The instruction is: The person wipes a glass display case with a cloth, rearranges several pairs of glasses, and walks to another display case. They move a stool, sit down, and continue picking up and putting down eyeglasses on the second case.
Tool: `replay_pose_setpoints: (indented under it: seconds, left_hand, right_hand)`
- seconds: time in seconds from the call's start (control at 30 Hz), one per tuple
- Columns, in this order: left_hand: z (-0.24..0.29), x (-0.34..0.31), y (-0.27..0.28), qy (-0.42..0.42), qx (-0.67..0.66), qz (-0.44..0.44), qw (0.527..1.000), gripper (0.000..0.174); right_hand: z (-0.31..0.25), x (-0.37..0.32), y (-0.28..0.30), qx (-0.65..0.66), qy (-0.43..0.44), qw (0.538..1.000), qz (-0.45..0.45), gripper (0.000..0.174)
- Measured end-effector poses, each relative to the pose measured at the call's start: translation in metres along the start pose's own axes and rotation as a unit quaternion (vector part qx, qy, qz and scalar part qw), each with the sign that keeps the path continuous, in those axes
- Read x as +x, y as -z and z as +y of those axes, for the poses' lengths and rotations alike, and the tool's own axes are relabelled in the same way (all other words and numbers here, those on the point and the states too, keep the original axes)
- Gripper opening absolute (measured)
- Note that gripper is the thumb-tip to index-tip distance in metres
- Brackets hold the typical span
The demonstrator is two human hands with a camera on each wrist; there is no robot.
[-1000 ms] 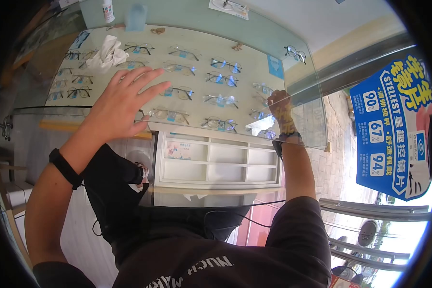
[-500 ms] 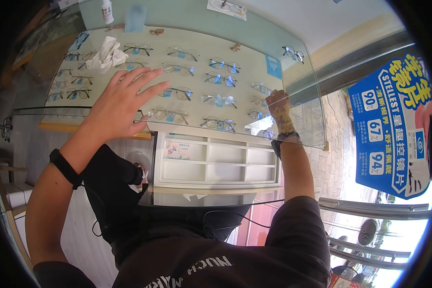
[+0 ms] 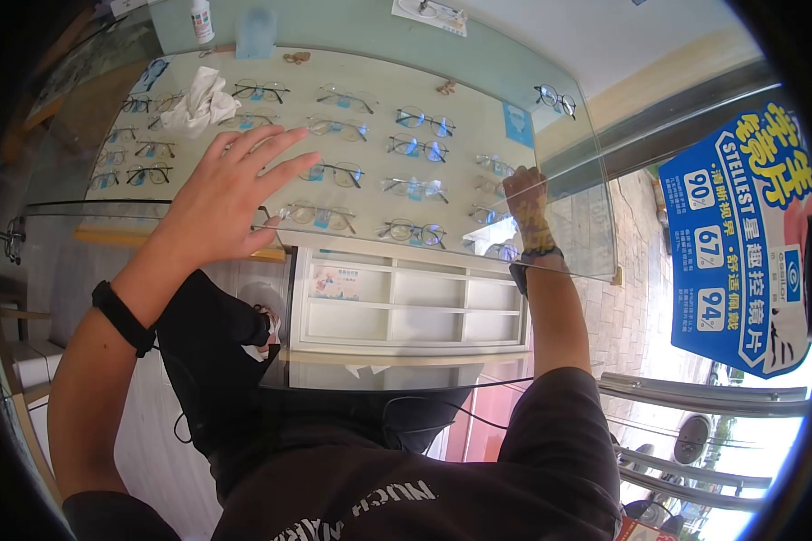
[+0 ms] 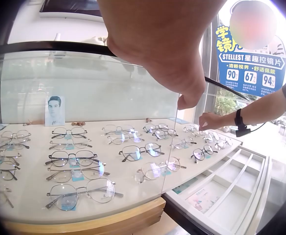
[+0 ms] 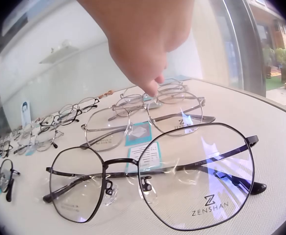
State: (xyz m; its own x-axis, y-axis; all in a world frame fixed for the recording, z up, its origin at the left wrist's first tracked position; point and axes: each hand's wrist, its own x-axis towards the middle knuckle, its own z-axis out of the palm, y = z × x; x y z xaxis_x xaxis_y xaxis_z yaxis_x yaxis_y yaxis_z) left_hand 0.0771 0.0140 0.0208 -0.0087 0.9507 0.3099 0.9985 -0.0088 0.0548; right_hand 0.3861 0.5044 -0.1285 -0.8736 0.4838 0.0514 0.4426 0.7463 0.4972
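Note:
My left hand (image 3: 230,194) rests with spread fingers on the glass top of the display case (image 3: 550,212), its thumb by the front edge. In the left wrist view it looms large above rows of eyeglasses (image 4: 81,191). Inside the case, under the glass, my right hand (image 3: 525,194) reaches down to the right-hand column. In the right wrist view, its fingertips pinch a thin-framed pair of eyeglasses (image 5: 170,98) near the bridge; the thumb is mostly hidden. A silver pair (image 5: 114,110) and a black-framed ZENSHAN pair (image 5: 201,129) stand in front of that hand.
Crumpled white tissue (image 3: 203,101) and a white bottle (image 3: 203,22) lie toward the back left. Below the case front is a white compartmented drawer (image 3: 392,347). A blue sign (image 3: 731,243) stands at the right, beside metal rails (image 3: 704,392). Another pair of glasses (image 3: 555,101) sits at the back right.
The right hand shifts only very slightly among the eyeglasses in the right column. The left hand stays in place on the glass.

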Motion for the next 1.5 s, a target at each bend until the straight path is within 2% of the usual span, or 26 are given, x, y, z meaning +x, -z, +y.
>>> replay_pose_setpoints:
  seconds: [0.07,0.13,0.17,0.23,0.37,0.43,0.47,0.63,0.8,0.87,0.93,1.0,1.13,1.2,1.3,1.4,1.47,1.5]
  left_hand:
    - [0.000,0.000,0.000,0.000,0.001,-0.002,1.000,0.086]
    - [0.001,0.000,0.001,0.000,0.001,-0.001,1.000,0.087]
    - [0.001,0.000,0.001,-0.001,0.000,0.000,1.000,0.087]
    - [0.001,0.001,0.002,0.001,-0.002,-0.003,1.000,0.087]
    - [0.001,0.000,0.003,-0.004,-0.001,0.005,1.000,0.087]
    - [0.002,0.000,0.004,-0.002,-0.003,0.003,1.000,0.087]
    - [0.002,-0.001,0.004,-0.003,-0.003,0.005,1.000,0.087]
    - [0.002,-0.003,0.004,0.000,-0.002,-0.001,1.000,0.088]
    - [0.002,-0.004,0.003,-0.001,0.000,-0.001,1.000,0.089]
    - [0.003,-0.004,0.003,0.000,-0.001,0.000,1.000,0.089]
    - [0.002,-0.004,0.003,0.004,0.001,-0.004,1.000,0.090]
    - [0.002,-0.005,0.002,0.002,0.003,-0.002,1.000,0.090]
    - [0.004,-0.004,0.005,0.006,-0.001,-0.007,1.000,0.091]
    - [0.004,-0.003,0.005,0.005,0.003,-0.007,1.000,0.091]
    - [0.002,-0.004,0.003,0.003,0.009,-0.007,1.000,0.090]
    - [0.002,-0.004,0.002,0.002,0.008,-0.007,1.000,0.090]
    - [0.001,-0.004,0.002,0.004,0.006,-0.009,1.000,0.089]
    - [0.001,-0.003,0.001,0.004,0.006,-0.009,1.000,0.089]
  right_hand:
    - [-0.002,-0.002,0.001,0.004,-0.006,1.000,0.007,0.017]
    - [-0.003,-0.009,0.007,0.107,-0.001,0.988,0.111,0.018]
    - [-0.005,-0.010,0.010,0.107,-0.002,0.988,0.111,0.018]
    - [-0.010,-0.008,0.017,0.111,0.004,0.972,0.206,0.016]
    - [-0.029,0.002,0.040,0.109,-0.017,0.974,0.200,0.013]
    - [-0.044,0.010,0.051,0.192,0.024,0.958,0.211,0.006]
    - [-0.055,0.011,0.056,0.190,0.023,0.958,0.212,0.006]
    - [-0.121,-0.006,0.110,0.213,0.170,0.953,0.136,0.009]
    - [-0.176,-0.037,0.165,0.250,0.348,0.901,0.068,0.004]
    - [-0.191,-0.052,0.188,0.294,0.398,0.868,0.040,0.003]
    - [-0.204,-0.071,0.206,0.285,0.417,0.860,0.069,0.004]
    - [-0.212,-0.082,0.231,0.302,0.447,0.842,0.010,0.007]
    - [-0.196,-0.095,0.303,0.326,0.444,0.834,-0.005,0.009]
    - [-0.174,-0.089,0.329,0.392,0.404,0.825,0.043,0.021]
    - [-0.125,-0.062,0.353,0.381,0.300,0.863,0.140,0.021]
    - [-0.062,-0.019,0.344,0.362,0.149,0.903,0.179,0.016]
    - [-0.007,0.018,0.312,0.328,0.088,0.918,0.204,0.016]
    - [0.023,0.034,0.288,0.262,0.067,0.940,0.210,0.016]
